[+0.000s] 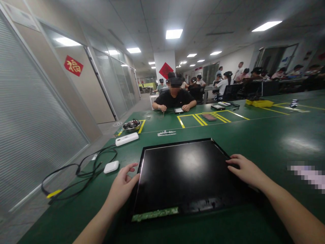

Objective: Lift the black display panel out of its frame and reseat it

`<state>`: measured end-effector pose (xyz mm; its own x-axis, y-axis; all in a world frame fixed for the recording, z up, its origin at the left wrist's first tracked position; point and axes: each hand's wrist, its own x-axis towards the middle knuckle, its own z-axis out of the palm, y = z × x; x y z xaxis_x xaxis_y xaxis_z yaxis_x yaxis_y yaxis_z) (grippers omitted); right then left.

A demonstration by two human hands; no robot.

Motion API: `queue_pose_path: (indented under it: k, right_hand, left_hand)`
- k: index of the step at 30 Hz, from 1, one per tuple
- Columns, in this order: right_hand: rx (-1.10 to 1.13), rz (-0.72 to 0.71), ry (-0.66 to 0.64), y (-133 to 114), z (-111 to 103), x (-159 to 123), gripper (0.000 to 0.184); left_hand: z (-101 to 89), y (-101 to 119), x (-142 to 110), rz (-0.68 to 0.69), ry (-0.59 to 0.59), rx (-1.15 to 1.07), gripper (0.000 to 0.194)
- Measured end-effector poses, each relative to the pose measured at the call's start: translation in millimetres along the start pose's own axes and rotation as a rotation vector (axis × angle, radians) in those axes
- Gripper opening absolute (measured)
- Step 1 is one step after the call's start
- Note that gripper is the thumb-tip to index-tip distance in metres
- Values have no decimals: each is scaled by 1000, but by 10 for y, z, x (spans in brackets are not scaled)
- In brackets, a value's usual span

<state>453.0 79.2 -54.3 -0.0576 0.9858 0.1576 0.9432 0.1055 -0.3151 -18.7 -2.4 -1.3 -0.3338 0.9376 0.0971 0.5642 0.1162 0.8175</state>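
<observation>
A flat black screen panel point(182, 173) lies on the green table point(266, 142) right in front of me, with a strip of green circuit board along its near edge. My left hand point(122, 188) rests against the panel's left edge, fingers curved and apart. Over at the panel's right edge, my right hand point(245, 169) lies flat with fingers stretched out over the frame. Neither hand has the panel lifted.
A white box point(127, 139), a small white adapter point(111, 166) and black cables point(76, 173) lie at the left. A metal bowl point(131, 125) and small screws point(166, 133) sit beyond the panel. A person in black point(174, 98) works across the table; a yellow tray point(259, 102) is far right.
</observation>
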Motion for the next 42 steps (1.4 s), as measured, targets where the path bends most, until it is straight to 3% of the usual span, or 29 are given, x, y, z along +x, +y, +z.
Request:
queue_pose_path:
  k: [6, 13, 19, 23, 29, 42]
  right_hand:
    - [49, -10, -3, 97, 31, 48, 37]
    - [102, 2, 25, 140, 15, 79, 39]
    - [120, -12, 14, 172, 35, 83, 37]
    - [121, -11, -3, 154, 25, 80, 37]
    - [122, 10, -25, 168, 22, 79, 38]
    - [95, -1, -36, 166, 20, 70, 40]
  left_hand:
    - [-68, -80, 27, 151, -47, 240, 52]
    - [-94, -150, 26, 204, -184, 406, 56]
    - [-191, 54, -118, 438, -417, 587, 47]
    - [-244, 219, -217, 474, -538, 734, 30]
    - [-295, 279, -279, 510, -678, 764, 30]
    - [-288, 255, -310, 598, -750, 747, 34]
